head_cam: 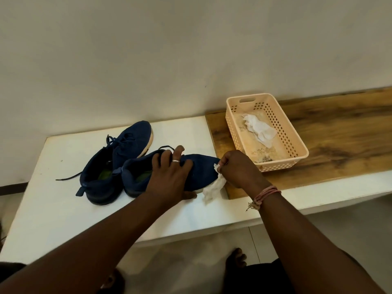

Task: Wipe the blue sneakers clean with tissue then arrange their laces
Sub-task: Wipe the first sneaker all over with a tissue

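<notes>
- wiping looks under way: right hand pinches a crumpled tissue against the toe of the near blue sneaker on the white table.
- left hand presses down on that sneaker, fingers spread over its laces.
- far sneaker lies just behind, laces trailing loose; arranging is not yet done.
- used tissue sits in the peach basket.

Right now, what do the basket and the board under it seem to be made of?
Basket: looks like moulded plastic, peach, matte, with punched rows of holes and a cut-out handle. Board: wood or a wood-look laminate, brown with dark streaky grain and a slight sheen; which of the two cannot be told.
</notes>
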